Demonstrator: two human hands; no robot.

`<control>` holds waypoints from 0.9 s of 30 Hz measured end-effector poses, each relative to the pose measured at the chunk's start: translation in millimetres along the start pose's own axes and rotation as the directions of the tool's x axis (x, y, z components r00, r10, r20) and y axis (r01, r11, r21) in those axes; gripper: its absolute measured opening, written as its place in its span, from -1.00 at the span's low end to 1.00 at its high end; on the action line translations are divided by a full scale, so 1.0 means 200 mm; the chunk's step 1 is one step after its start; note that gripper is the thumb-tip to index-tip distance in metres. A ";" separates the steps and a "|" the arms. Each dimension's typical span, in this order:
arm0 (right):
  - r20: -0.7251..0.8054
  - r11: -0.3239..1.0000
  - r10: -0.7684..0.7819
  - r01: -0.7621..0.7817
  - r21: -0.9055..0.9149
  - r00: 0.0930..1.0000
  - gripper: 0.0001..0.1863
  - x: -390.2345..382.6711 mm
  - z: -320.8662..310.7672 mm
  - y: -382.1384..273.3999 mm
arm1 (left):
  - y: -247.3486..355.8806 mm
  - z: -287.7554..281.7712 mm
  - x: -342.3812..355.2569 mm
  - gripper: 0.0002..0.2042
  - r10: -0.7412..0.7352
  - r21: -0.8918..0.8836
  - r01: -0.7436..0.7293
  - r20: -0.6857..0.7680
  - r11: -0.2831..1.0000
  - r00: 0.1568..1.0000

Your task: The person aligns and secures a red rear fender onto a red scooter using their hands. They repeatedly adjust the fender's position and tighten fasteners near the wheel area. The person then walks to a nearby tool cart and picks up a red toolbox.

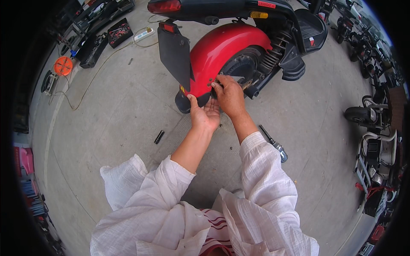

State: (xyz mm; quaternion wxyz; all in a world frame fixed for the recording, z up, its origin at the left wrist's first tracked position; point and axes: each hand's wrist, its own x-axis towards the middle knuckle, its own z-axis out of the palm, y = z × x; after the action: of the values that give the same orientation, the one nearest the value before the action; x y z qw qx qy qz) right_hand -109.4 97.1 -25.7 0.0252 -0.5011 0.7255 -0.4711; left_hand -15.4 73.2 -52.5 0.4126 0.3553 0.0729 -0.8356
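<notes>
The glossy red rear fender of a scooter arches over its dark rear wheel. My left hand holds the fender's lower end, thumb against its outer face and fingers reaching underneath. Close beside it, my right hand is closed in a pinch at the fender's side edge, near some small dark holes. Whatever sits between those fingertips is hidden. A black mud flap hangs to the left of the fender. On the floor right of my right forearm lies a power tool with a long dark shaft.
A short black cylinder lies on the concrete left of my left arm. Farther left are an orange cable reel, a white power strip with a trailing cord, and a black tray of small parts. Parked scooters line the right.
</notes>
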 end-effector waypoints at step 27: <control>-0.007 1.000 0.002 -0.002 -0.001 1.000 -0.76 -0.01 0.00 0.00 | 0.00 0.00 0.01 -0.34 0.001 0.002 -0.001 0.001 1.000 1.000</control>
State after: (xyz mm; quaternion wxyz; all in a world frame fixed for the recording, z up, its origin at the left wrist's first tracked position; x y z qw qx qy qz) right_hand -108.4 97.5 -26.4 0.0226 -0.4987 0.7264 -0.4724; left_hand -15.7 72.5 -53.5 0.4128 0.3553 0.0718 -0.8356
